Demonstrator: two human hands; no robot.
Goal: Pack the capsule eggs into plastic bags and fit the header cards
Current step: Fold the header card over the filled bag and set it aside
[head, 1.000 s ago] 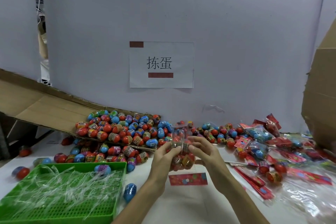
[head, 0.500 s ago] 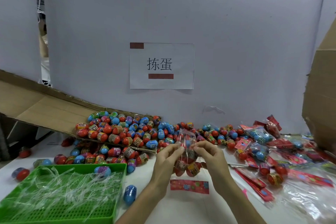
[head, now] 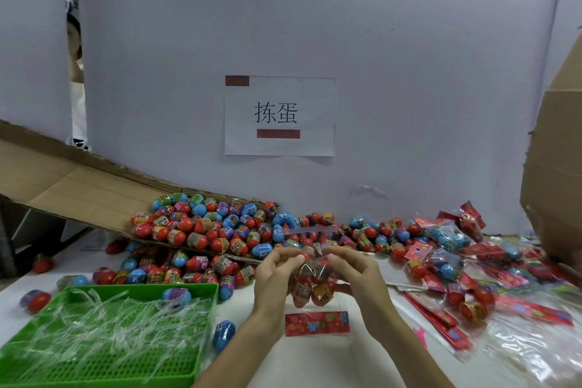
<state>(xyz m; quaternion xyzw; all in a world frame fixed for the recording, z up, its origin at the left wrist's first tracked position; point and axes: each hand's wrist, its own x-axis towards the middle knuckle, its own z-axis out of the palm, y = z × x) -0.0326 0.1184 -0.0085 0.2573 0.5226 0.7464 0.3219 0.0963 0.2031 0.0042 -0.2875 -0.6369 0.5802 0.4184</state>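
Both your hands hold one clear plastic bag above the table by its neck. Your left hand and right hand pinch it with curled fingers, and several capsule eggs hang inside. A red header card lies flat just under it. At your left is a green tray of clear strips, with a loose blue egg beside it. The egg pile crowds behind the bag, and packed bags lie to the right.

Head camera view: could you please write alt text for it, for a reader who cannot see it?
The left hand and right hand pinch the top of a clear plastic bag holding several capsule eggs above a red header card on a white table. Behind lies a heap of loose eggs; a green tray sits left, finished packs right.
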